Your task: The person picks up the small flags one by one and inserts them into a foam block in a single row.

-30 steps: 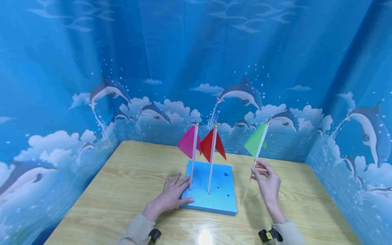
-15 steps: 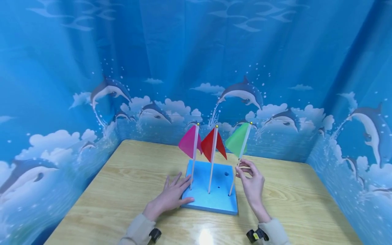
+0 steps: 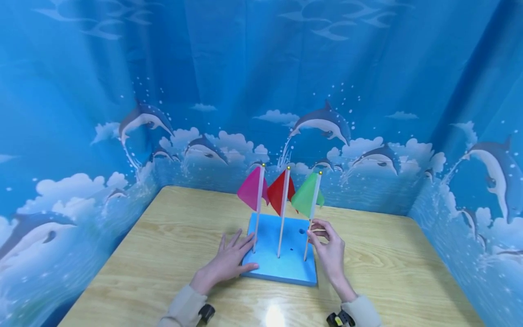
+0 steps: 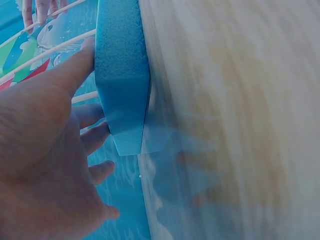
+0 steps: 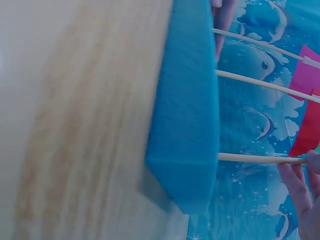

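Observation:
A blue foam board (image 3: pixel 265 268) lies on the table, with a pink flag (image 3: pixel 250 190) and a red flag (image 3: pixel 278 193) standing in it on thin sticks. My left hand (image 3: pixel 226 262) rests on the board's left edge, fingers spread, beside the pink flag's stick. With thumb and fingertips, my right hand (image 3: pixel 328 245) pinches the stick of a green flag (image 3: pixel 304 196) below its cloth. That stick's lower end is in the board near its right edge, nearly upright, leaning slightly right. In the right wrist view the green flag's stick (image 5: pixel 250 158) meets the board's face.
Two more holes show in the board: a larger hole (image 3: pixel 302 231) at the back right and a small hole (image 3: pixel 291 249) near the middle. Under the board is a wooden table (image 3: pixel 163 254). A blue curtain (image 3: pixel 229 81) printed with dolphins surrounds it at the back and sides.
My right hand has carried the green flag left from beside the board, and its stick has entered the right front hole and sunk lower. The left hand has stayed in place.

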A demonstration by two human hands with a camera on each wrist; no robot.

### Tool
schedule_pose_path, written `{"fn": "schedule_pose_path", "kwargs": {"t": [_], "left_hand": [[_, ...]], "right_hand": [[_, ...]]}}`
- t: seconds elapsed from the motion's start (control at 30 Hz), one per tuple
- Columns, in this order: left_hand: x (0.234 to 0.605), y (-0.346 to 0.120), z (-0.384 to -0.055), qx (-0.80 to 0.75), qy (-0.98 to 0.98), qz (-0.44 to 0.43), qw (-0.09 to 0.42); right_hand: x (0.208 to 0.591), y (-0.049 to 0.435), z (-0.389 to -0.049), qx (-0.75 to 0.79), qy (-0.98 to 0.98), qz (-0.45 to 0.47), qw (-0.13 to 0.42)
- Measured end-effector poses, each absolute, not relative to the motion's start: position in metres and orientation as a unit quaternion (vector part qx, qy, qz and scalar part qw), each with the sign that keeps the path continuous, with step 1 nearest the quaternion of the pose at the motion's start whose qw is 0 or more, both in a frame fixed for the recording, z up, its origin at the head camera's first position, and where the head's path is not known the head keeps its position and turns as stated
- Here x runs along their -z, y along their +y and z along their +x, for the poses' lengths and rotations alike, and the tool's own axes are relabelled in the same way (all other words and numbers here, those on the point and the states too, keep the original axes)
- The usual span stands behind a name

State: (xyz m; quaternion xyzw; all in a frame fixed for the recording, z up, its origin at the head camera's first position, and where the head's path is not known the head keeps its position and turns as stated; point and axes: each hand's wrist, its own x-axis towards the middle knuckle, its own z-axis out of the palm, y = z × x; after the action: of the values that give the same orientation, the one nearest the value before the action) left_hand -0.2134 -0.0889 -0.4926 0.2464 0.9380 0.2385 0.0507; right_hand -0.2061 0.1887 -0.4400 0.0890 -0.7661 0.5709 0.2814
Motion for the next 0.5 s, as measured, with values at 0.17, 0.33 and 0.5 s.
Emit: {"fn": "schedule_pose_path", "kwargs": {"t": [0.17, 0.33, 0.5], "left_hand": [[0.493, -0.090, -0.214, -0.240, 0.939, 0.243, 0.049], [0.494, -0.090, -0.215, -0.244, 0.938, 0.241, 0.048], [0.494, -0.091, -0.217, -0.260, 0.936, 0.235, 0.029]], "right_hand": [[0.441, 0.188, -0.206, -0.572, -0.765, 0.093, 0.280], [0.440, 0.191, -0.206, -0.571, -0.769, 0.090, 0.271], [0.455, 0.206, -0.213, -0.557, -0.783, 0.084, 0.262]]}}
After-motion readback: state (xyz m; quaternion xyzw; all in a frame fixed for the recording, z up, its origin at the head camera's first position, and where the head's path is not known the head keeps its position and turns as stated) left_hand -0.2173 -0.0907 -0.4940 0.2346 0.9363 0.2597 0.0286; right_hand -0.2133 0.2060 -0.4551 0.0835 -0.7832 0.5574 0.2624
